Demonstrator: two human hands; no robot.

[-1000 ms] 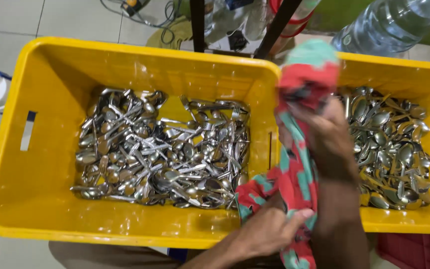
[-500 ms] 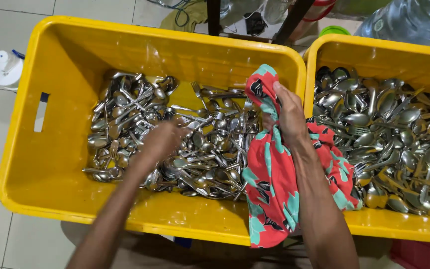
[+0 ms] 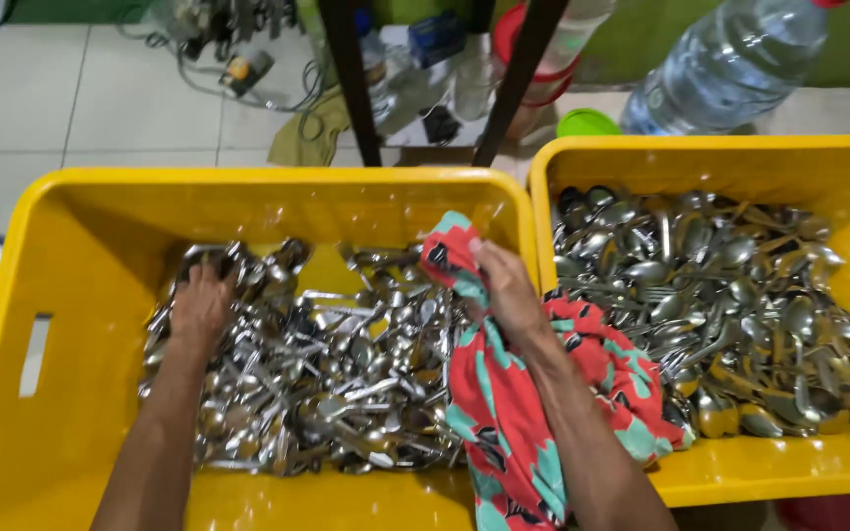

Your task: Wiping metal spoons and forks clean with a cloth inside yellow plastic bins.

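Head view, looking down on two yellow plastic crates set side by side on a tiled floor. The left hand reaches into the left crate and lies palm down on the far left part of a heap of steel spoons and forks; its fingers curl into the cutlery, and whether this grip has closed on any single piece cannot be told, since the fingertips are buried among the handles. The right hand has its grip closed on a red cloth with teal and black flowers, bunched at the top beneath the fingers. The cloth hangs over the wall where the two crates meet, draping into both and hiding the cutlery beneath it. The right crate holds a second heap of spoons, its right side cut off by the frame. Beyond the crates stand two dark legs of a stand, a large clear water bottle and tangled cables, all partly cropped
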